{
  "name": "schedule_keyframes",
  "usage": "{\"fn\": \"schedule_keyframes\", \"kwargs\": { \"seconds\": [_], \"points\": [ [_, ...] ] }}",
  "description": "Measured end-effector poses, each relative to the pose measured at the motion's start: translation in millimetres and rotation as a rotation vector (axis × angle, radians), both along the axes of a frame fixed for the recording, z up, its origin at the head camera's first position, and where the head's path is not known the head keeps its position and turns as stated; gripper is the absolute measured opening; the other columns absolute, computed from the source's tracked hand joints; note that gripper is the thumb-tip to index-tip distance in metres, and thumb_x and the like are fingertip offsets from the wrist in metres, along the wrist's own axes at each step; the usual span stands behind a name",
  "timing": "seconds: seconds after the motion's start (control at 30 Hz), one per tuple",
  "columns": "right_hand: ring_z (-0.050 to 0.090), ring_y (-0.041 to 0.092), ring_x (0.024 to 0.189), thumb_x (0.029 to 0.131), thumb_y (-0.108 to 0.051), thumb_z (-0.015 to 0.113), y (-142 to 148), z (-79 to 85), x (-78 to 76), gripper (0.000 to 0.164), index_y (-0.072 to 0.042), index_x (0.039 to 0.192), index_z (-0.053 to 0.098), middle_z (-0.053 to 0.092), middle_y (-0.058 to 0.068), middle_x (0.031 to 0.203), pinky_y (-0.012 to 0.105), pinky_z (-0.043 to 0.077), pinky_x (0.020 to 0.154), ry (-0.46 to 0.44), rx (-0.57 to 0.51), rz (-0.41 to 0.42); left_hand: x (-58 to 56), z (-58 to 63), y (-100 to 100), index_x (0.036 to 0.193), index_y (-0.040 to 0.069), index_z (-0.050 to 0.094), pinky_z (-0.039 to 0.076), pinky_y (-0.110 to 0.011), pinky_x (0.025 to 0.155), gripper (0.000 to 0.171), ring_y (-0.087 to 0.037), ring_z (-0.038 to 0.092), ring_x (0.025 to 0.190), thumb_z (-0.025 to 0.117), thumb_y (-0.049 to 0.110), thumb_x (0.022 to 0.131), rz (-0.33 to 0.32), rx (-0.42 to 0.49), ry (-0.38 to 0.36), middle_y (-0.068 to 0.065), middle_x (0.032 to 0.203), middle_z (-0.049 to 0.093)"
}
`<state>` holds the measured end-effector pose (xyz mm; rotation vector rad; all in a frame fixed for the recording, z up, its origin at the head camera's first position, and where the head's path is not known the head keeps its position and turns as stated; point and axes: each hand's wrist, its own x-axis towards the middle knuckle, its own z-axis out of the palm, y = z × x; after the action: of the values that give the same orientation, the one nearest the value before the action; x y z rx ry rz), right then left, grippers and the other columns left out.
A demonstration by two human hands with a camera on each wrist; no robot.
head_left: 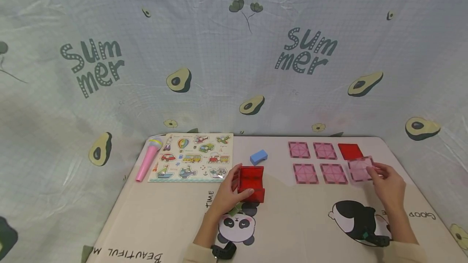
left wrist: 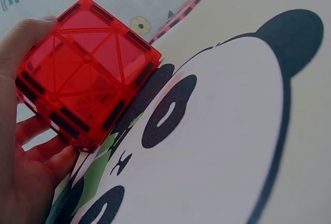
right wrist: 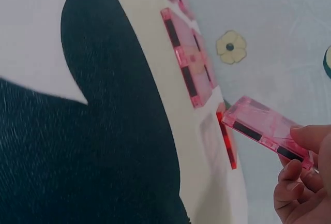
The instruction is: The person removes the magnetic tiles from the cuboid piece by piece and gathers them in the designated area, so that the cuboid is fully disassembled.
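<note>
The block point(head_left: 258, 157) lies behind the tile box point(head_left: 251, 182).

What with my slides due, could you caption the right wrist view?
The right hand pinches a translucent pink tile near a red tile and other pink tiles.

The sleeves point(head_left: 405, 252) are pale beige — the wrist devices point(head_left: 224, 251) black.

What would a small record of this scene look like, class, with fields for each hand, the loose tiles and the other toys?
Left hand: grips a red magnetic-tile box
Right hand: pinches a raised pink magnetic tile
Loose pink tiles: four, lying in two rows of two
Loose red tile: one
Blue toy block: beyond the box
Vehicle picture board: left of the block
Pink toy microphone: at the board's left edge
</note>
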<state>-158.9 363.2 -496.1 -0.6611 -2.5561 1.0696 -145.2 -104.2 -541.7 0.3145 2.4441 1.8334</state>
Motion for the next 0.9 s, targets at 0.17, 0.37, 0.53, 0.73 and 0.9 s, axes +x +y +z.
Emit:
{"fn": "schedule_keyframes", "kwargs": {
  "seconds": [0.17,0.37,0.53,0.73,0.9],
  "points": [
    [0.058,0.042,0.110,0.103,-0.035,0.051,6,-6.4,-1.3,0.054,0.002,0.143,0.049,0.057,0.032,0.133,0.002,0.035,0.055,-0.041,-0.008,-0.007,0.4,0.4,0,0.154,0.032,0.032,0.042,-0.045,0.116,0.085,-0.026,0.044,0.142,0.079,0.038,0.083,-0.003,0.001,0.002,0.000,0.153,0.047],
    [0.057,0.043,0.110,0.104,-0.035,0.049,10,-10.4,-2.6,0.056,0.005,0.143,0.048,0.056,0.033,0.132,0.005,0.035,0.054,-0.076,-0.017,-0.003,0.5,1.4,0,0.156,0.024,0.031,0.041,-0.046,0.116,0.088,-0.027,0.043,0.143,0.078,0.037,0.084,-0.009,0.002,0.002,0.000,0.153,0.046],
    [0.058,0.042,0.106,0.104,-0.033,0.049,14,-14.0,-6.0,0.054,0.007,0.141,0.049,0.058,0.033,0.127,0.005,0.034,0.052,-0.092,0.007,-0.012,0.0,2.0,0,0.157,0.022,0.030,0.040,-0.047,0.117,0.089,-0.027,0.043,0.143,0.079,0.037,0.083,-0.008,0.001,-0.002,-0.001,0.153,0.046],
    [0.053,0.048,0.114,0.104,-0.035,0.048,18,-18.3,-9.7,0.061,0.010,0.145,0.040,0.052,0.037,0.132,0.025,0.054,0.072,-0.157,0.013,0.003,0.0,1.3,0,0.156,0.023,0.030,0.040,-0.046,0.117,0.089,-0.027,0.043,0.143,0.079,0.036,0.083,-0.006,-0.005,-0.003,-0.001,0.153,0.046],
    [0.040,0.055,0.129,0.100,-0.045,0.053,18,-18.6,-8.7,0.081,0.012,0.151,0.026,0.038,0.040,0.144,0.065,0.041,0.109,-0.250,-0.005,0.054,0.5,2.0,0,0.156,0.024,0.031,0.040,-0.046,0.117,0.088,-0.027,0.043,0.143,0.079,0.036,0.084,-0.005,-0.007,-0.005,0.000,0.153,0.046]
  ]
}}
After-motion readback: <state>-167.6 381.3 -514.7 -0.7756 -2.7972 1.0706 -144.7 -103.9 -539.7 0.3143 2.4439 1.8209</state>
